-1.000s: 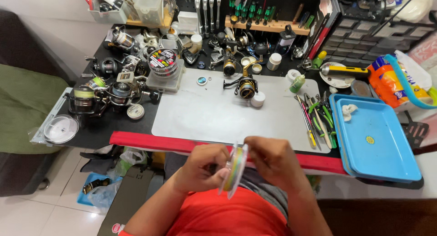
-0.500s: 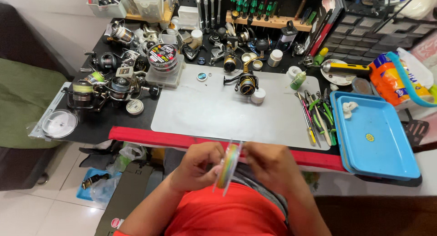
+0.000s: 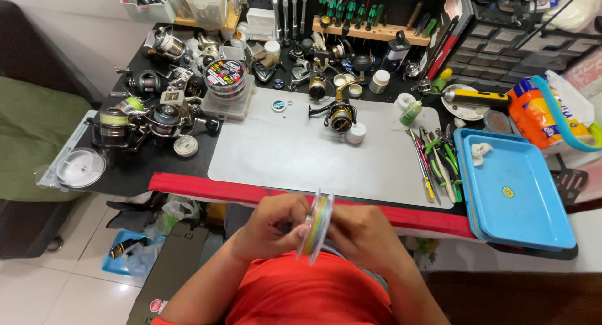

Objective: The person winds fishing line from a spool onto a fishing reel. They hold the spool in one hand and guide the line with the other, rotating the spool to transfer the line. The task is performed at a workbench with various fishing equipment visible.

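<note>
- Spool of line (image 3: 315, 228): a clear plastic spool wound with multicoloured line, held edge-on to the camera, upright, just in front of the person's chest and below the red front edge of the counter (image 3: 207, 190).
- Left hand (image 3: 273, 226): fingers curled and pressed against the left face of the spool, thumb near its rim, gripping it from that side.
- Right hand (image 3: 360, 237): fingers bent onto the right face of the spool, so the spool is clamped between the two hands. Whether the fingertips also pinch a loose end of line is too small to tell.
- Grey mat (image 3: 282, 162): lies flat on the counter beyond the hands, mostly bare.
- Gold and black fishing reel (image 3: 338, 117): stands at the far edge of the mat, with a small white cap (image 3: 355, 134) just beside it.
- Cluster of reels (image 3: 147, 118): crowded on the black surface left of the mat, near a flat clear spool (image 3: 80, 168) at the counter's left end.
- Hand tools (image 3: 439, 165): pliers and cutters with green and red grips, laid in a row along the right side of the mat.
- Blue tray (image 3: 527, 206): to the right of the tools, holding a small yellow gear-like part (image 3: 508, 192) and a crumpled white scrap (image 3: 481, 151).
</note>
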